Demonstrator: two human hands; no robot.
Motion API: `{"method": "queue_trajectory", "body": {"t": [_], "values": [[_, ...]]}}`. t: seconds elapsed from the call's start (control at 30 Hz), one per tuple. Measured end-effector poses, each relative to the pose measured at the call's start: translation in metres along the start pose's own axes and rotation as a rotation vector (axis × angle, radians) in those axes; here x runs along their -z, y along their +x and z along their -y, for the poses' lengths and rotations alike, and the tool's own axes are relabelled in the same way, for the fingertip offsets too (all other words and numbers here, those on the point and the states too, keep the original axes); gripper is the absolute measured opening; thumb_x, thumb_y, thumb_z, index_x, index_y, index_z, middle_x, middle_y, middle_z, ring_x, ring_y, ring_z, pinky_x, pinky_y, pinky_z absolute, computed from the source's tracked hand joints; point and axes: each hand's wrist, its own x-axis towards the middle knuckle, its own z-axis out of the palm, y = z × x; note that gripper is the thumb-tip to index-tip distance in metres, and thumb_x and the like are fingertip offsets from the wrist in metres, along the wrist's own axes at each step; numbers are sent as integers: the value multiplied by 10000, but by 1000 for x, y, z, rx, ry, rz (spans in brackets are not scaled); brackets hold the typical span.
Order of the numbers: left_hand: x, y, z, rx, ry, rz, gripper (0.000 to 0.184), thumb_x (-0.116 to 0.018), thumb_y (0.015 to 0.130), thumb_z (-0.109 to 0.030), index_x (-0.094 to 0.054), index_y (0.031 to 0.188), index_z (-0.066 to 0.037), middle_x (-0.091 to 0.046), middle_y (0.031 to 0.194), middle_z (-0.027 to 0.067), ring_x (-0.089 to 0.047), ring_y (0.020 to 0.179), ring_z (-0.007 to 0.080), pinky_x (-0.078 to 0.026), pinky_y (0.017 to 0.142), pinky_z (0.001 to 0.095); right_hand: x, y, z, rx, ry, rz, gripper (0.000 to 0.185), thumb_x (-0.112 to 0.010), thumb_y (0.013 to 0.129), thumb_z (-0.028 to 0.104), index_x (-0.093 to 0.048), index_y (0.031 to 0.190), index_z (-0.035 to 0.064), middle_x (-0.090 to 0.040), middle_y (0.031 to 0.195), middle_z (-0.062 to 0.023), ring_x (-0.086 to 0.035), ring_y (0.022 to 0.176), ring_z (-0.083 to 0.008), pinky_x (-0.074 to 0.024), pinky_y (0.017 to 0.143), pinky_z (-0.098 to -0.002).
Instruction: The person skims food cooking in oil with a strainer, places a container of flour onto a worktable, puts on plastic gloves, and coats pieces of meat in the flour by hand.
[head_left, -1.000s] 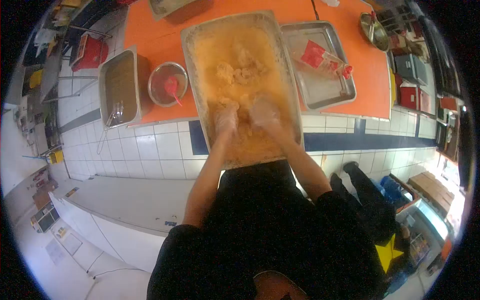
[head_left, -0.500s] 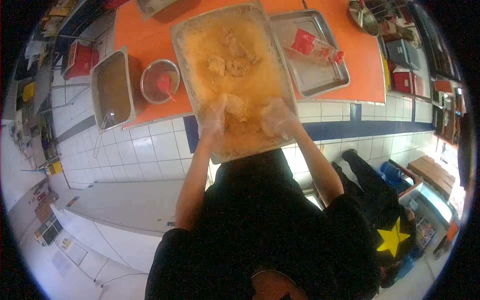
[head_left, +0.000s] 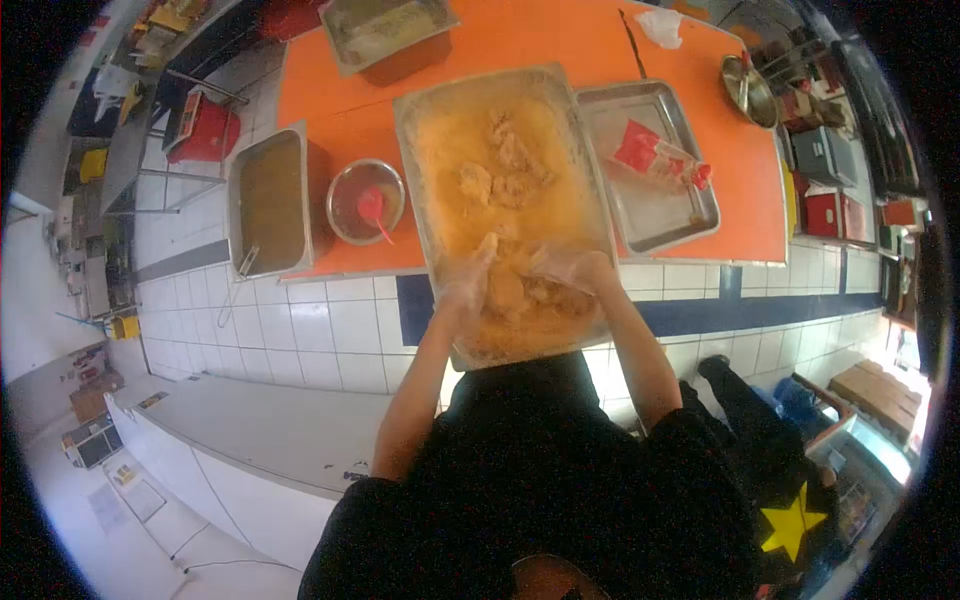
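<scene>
A deep metal tray (head_left: 412,180) of orange-yellow flour reaches over the orange table's near edge. Several coated pieces (head_left: 512,165) lie in its middle. My left hand (head_left: 468,278), in a clear plastic glove, is at the tray's near left, fingers apart beside a coated piece (head_left: 507,295). Across from it, my right hand (head_left: 570,268), gloved too, has its fingers stretched over the flour and a darker piece near the right wall. Neither hand is closed round anything that I can make out.
To the left are a steel bowl (head_left: 350,225) with a red scoop (head_left: 371,205) and a deep liquid-filled pan (head_left: 300,215). A shallow tray (head_left: 650,243) holds a red-labelled bag (head_left: 640,150) on the right. A co-worker in black (head_left: 735,430) is at the lower right.
The view has shifted, so the table appears lower. My hands have moved apart from their earlier place close together in the flour, and the pieces near them have shifted.
</scene>
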Motion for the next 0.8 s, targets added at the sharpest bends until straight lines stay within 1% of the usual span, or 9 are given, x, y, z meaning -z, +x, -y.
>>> {"method": "queue_trajectory", "body": {"t": [0.1,0.2,0.3,0.37,0.4,0.5,0.6,0.7,0.8], "values": [[12,42,14,150,523,-36,814,-410,950,-662,-458,1440,-13,-485,1441,259,-458,1331,386,-345,1112,438,24,-12,11,33,-100,-160,374,-578,906,325,-690,1039,-6,-688,1033,-255,-667,947,-405,-538,840,-473],[-17,73,-4,414,492,139,818,-400,947,-669,-465,1425,-8,-503,1428,240,-488,1294,388,-362,1099,452,-12,13,22,21,-93,-216,317,-603,893,268,-684,1038,-1,-692,1010,-225,-665,930,-369,-535,823,-461],[-42,62,-48,193,517,-374,556,-500,977,-498,-608,1295,-55,-637,1187,215,-587,1079,392,-462,939,463,-65,55,13,120,125,-210,267,-628,879,212,-678,1037,3,-696,988,-196,-662,912,-332,-533,806,-449],[-22,61,-47,240,608,52,536,-511,977,-483,-643,1223,-26,-654,1193,196,-598,1109,347,-465,939,454,-72,71,20,145,917,-196,270,-575,914,208,-704,965,-23,-708,945,-187,-664,919,-305,-533,846,-432],[-15,65,-38,249,635,188,532,-515,976,-479,-655,1199,-16,-659,1195,189,-601,1118,332,-466,939,450,-47,64,28,156,921,-203,270,-575,914,208,-704,965,-23,-708,945,-187,-664,919,-305,-533,846,-432],[-11,71,-4,-219,227,-168,529,-544,966,-470,-656,1197,-8,-654,1248,170,-599,1155,301,-461,966,410,-7,33,29,214,562,-597,348,-581,910,223,-668,1123,-38,-717,922,-168,-672,884,-294,-534,861,-447],[14,94,-32,664,-496,-232,320,-468,1005,-256,-674,1168,-73,-701,1045,189,-658,977,360,-510,885,462,37,50,8,279,656,-447,505,-603,895,216,-547,1324,-45,-716,923,-145,-672,908,-290,-526,892,-453],[21,124,-12,-154,678,-473,278,-514,972,-226,-661,1178,-111,-683,1012,208,-644,978,360,-509,858,496,101,44,24,-375,89,-218,622,-644,871,211,-457,1412,-35,-703,898,-120,-661,949,-277,-518,920,-445],[6,157,21,-20,544,-163,352,-455,983,-234,-596,1289,-131,-634,1197,233,-610,1087,361,-488,906,513,63,89,20,-300,37,-371,607,-651,872,266,-488,1387,-13,-692,970,-152,-657,977,-304,-519,916,-442]]}}
